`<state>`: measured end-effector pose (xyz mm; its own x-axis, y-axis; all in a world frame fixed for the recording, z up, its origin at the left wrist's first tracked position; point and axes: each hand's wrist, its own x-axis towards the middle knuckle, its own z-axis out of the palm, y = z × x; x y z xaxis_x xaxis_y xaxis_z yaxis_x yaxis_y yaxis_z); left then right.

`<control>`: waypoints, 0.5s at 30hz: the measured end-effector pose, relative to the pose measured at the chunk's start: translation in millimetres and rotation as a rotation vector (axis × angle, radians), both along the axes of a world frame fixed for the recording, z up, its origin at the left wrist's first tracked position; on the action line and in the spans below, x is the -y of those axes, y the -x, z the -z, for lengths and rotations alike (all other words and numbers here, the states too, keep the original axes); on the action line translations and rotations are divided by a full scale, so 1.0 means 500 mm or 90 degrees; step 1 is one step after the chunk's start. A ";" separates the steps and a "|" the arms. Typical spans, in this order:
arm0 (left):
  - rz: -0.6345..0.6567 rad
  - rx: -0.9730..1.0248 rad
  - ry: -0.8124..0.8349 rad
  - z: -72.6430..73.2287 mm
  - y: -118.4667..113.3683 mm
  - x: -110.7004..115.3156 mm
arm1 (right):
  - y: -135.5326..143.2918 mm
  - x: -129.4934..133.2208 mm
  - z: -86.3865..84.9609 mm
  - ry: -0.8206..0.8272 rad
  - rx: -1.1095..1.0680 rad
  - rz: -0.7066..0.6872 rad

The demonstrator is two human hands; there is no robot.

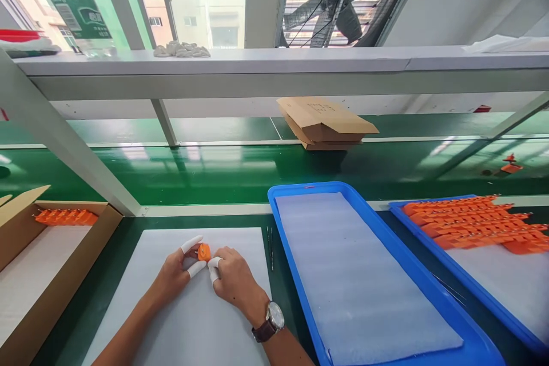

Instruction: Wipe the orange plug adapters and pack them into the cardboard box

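Observation:
Above the white sheet (189, 314) on the bench, a small orange plastic part (205, 251) is held up between my two hands. My left hand (182, 266), with white finger cots on the thumb and a finger, pinches it from the left. White cots also cover fingertips of my right hand (235, 280), whose fingers are pressed together at the part's lower right edge. Whether those right fingers grip the part itself or something tiny on it is hidden. A wristwatch (274, 317) is on my right wrist.
To the right, a blue tray (295, 274) has a white liner; beyond it another blue tray (472, 297) bears several orange parts (476, 220). A cardboard box (86, 274) with orange parts (66, 217) stands left. A thin metal tool (270, 249) lies beside the sheet. A carton (326, 123) sits behind.

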<state>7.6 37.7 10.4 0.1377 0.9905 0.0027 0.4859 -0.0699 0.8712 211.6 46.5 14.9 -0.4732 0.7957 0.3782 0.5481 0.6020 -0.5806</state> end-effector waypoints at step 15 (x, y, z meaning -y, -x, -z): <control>0.006 -0.055 -0.033 -0.010 -0.010 -0.008 | 0.002 -0.020 0.020 0.010 -0.069 0.066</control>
<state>12.6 41.9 15.6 0.1482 0.9881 0.0418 0.5578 -0.1184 0.8215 210.4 56.6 5.1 -0.3450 0.8447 0.4091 0.5406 0.5352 -0.6491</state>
